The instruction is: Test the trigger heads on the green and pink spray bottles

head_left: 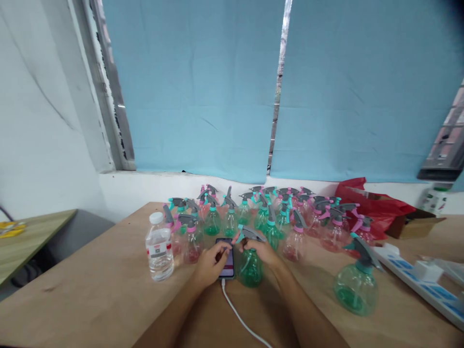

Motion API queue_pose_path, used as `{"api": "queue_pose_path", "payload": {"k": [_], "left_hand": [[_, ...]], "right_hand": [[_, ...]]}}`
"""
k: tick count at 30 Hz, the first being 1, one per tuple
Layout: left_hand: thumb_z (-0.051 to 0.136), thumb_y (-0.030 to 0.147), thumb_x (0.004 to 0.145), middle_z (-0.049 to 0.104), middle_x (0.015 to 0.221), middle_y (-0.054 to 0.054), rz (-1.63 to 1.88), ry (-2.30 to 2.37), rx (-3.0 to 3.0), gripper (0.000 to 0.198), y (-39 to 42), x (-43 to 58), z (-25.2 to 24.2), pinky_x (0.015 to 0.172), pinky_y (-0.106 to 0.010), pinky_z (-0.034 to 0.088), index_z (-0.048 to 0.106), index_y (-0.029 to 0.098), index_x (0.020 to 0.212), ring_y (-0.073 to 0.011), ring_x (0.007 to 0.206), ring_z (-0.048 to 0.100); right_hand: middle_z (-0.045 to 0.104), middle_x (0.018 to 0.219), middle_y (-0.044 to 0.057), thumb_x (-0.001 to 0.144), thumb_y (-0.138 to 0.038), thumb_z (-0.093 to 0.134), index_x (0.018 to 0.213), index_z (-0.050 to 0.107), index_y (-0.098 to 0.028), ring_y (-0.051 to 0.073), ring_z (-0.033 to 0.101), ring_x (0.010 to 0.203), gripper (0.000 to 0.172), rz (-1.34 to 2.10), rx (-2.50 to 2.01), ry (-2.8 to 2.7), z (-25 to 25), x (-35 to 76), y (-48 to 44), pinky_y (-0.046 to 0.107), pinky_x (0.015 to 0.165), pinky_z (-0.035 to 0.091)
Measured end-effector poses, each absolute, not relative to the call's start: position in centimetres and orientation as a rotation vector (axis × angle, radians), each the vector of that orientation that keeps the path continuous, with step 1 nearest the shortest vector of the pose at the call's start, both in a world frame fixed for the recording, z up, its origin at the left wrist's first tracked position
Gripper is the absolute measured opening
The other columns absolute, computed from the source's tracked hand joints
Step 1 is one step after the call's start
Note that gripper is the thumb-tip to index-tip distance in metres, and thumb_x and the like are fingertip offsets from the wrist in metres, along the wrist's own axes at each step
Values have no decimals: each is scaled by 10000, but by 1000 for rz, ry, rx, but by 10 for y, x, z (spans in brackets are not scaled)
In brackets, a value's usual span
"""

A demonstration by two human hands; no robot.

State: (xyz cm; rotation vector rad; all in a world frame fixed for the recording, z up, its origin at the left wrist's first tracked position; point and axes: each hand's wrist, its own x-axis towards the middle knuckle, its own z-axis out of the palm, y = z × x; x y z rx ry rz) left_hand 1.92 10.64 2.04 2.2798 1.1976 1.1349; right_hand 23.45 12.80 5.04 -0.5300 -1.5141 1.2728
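A phone (227, 263) with a lit screen lies on the wooden table (90, 285), a white cable (239, 316) plugged into its lower end. Over the phone's left edge is my left hand (213, 263), fingers bent and drawn together; whether they hold anything is too small to tell. Just right of the phone stands a green spray bottle (251, 270). My right hand (258, 247) is wrapped round its neck, below the grey and teal spray head. Behind both hands stand several green and pink spray bottles (212, 222).
A clear water bottle (160, 253) stands at the left. Another green spray bottle (357, 287) is at the right, beside a long white tray (416, 282) with blue patches. Farther back are a red bag (377, 212) and a cardboard box (415, 224). Blue curtains (203, 87) hang behind.
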Motion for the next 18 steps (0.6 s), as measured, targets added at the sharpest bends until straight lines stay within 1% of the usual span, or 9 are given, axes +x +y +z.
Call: {"api": "queue_pose_path", "payload": {"k": [2, 4, 8, 12, 15, 18], "left_hand": [[482, 403, 1009, 473, 614, 61, 1131, 1200, 2276, 291, 106, 19, 21, 569, -232, 338, 699, 213, 1052, -133, 569, 479], [482, 407, 1009, 463, 614, 62, 1135, 1202, 2267, 293, 106, 20, 21, 570, -231, 338, 699, 213, 1049, -134, 574, 478], [483, 416, 1006, 457, 617, 63, 1141, 1194, 2248, 295, 105, 20, 22, 573, -231, 342, 691, 211, 1048, -132, 575, 464], [511, 429, 999, 507, 652, 55, 1157, 1177, 2216, 288, 104, 20, 23, 578, -229, 357, 673, 212, 1096, -132, 593, 487], [482, 446, 1018, 533, 657, 46, 1190, 1195, 2177, 304, 105, 19, 22, 584, -230, 361, 674, 210, 1029, -132, 597, 494], [460, 463, 1025, 553, 642, 42, 1217, 1261, 2106, 334, 106, 18, 22, 575, -232, 361, 664, 205, 969, -135, 579, 503]], "right_hand": [[697, 700, -1, 619, -209, 583, 779, 731, -212, 167, 600, 608, 218, 1267, -553, -1501, 49, 235, 129, 306, 666, 454], [684, 673, 0, 609, -211, 577, 741, 721, -210, 171, 598, 603, 195, 1259, -577, -1494, 48, 235, 129, 304, 653, 451], [702, 695, 0, 609, -216, 562, 810, 745, -216, 170, 590, 604, 272, 1235, -587, -1525, 52, 233, 126, 310, 674, 453], [737, 802, 4, 624, -215, 557, 897, 752, -235, 163, 577, 624, 337, 1226, -552, -1529, 56, 231, 125, 321, 699, 462], [751, 850, 16, 624, -230, 564, 893, 748, -236, 169, 581, 640, 326, 1227, -567, -1527, 55, 231, 126, 327, 693, 462], [752, 841, 23, 619, -245, 569, 862, 745, -229, 178, 592, 647, 300, 1215, -584, -1542, 52, 232, 127, 327, 691, 458]]}}
